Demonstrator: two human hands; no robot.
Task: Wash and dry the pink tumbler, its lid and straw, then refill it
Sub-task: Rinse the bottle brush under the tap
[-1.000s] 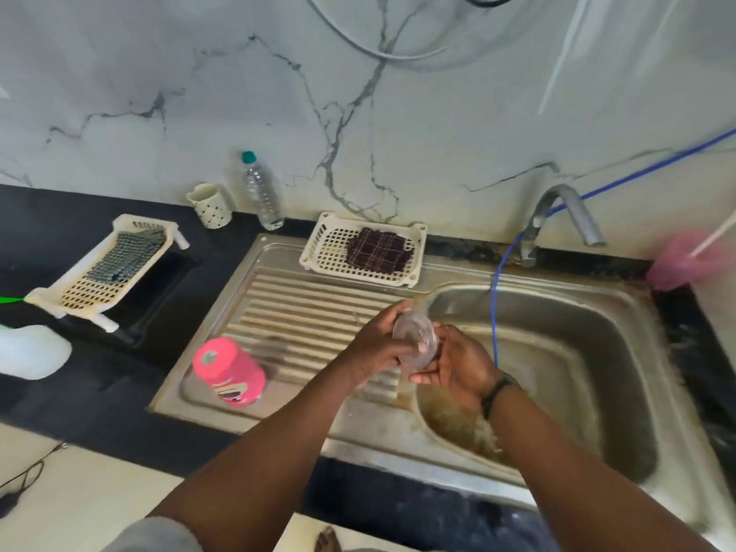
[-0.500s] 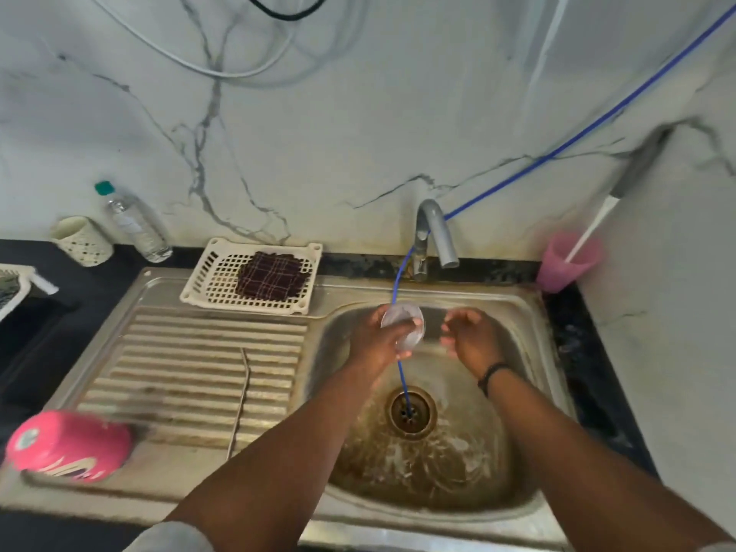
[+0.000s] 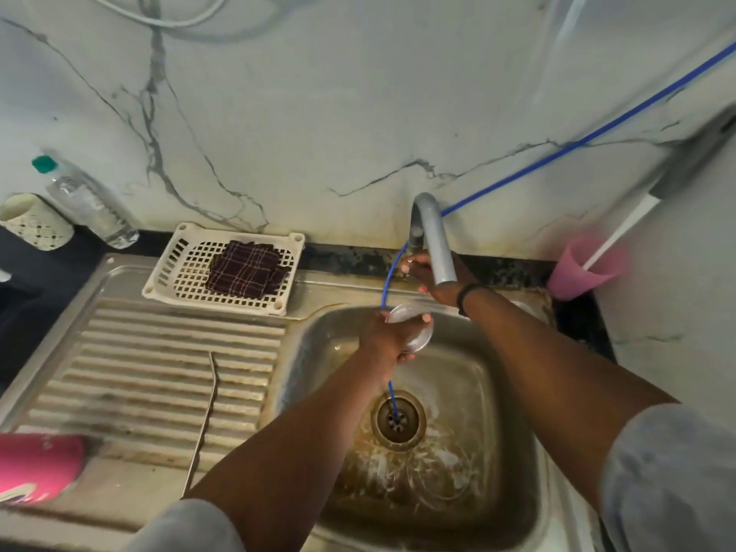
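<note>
- I see the sink [image 3: 302, 392] filling the lower centre of the frame, its ribbed drainboard running off to the lower left; the basin is stained around the drain [image 3: 398, 422].
- The pink tumbler [image 3: 38, 468] lies on its side at the lower left edge, on the drainboard, well apart from both hands.
- The tap [image 3: 432, 237] stands at upper centre right, its spout pointing down over the basin. I see no stream of water from it.
- My right hand [image 3: 428, 272] is up at the base of the tap, partly hidden behind the spout; whether its fingers are closed on a handle I cannot tell.
- My left hand [image 3: 392, 332] is curled round the clear lid [image 3: 414, 330], gripping it by the rim over the basin, just below and left of the spout's mouth.
- The step in hand, I judge, is rinsing the lid. To do it well I would start the water gently, bring the lid under the spout and tilt and turn it so both faces rinse, keeping a firm pinch since it looks slippery.
- A thin straw-like rod [image 3: 205, 416] lies across the drainboard ribs.
</note>
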